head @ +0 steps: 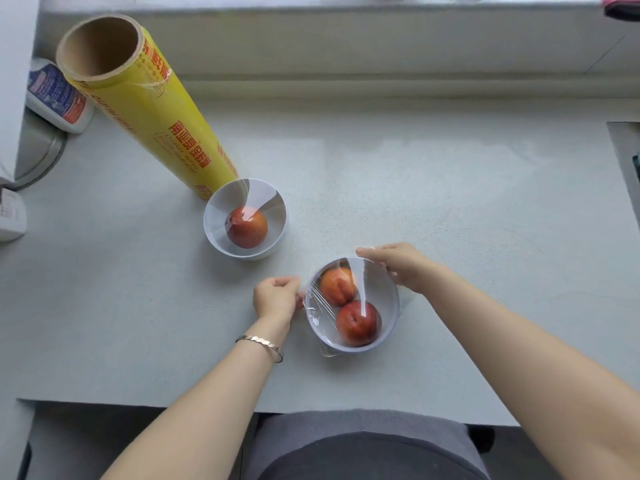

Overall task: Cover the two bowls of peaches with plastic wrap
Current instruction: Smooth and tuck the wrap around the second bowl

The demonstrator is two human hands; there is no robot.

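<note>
Fingers [289,281] of left hand [275,299] and right hand [403,268] pinch plastic wrap [363,296] at near bowl [390,327] rim; roll [156,123] stands upright.

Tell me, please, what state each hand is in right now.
Left hand: pinching the plastic wrap beside the bowl.
Right hand: curled over the bowl's rim, holding plastic wrap.

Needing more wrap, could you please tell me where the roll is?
Head view: the yellow roll stands upright far left on the counter, its base right behind the one-peach bowl.
</note>
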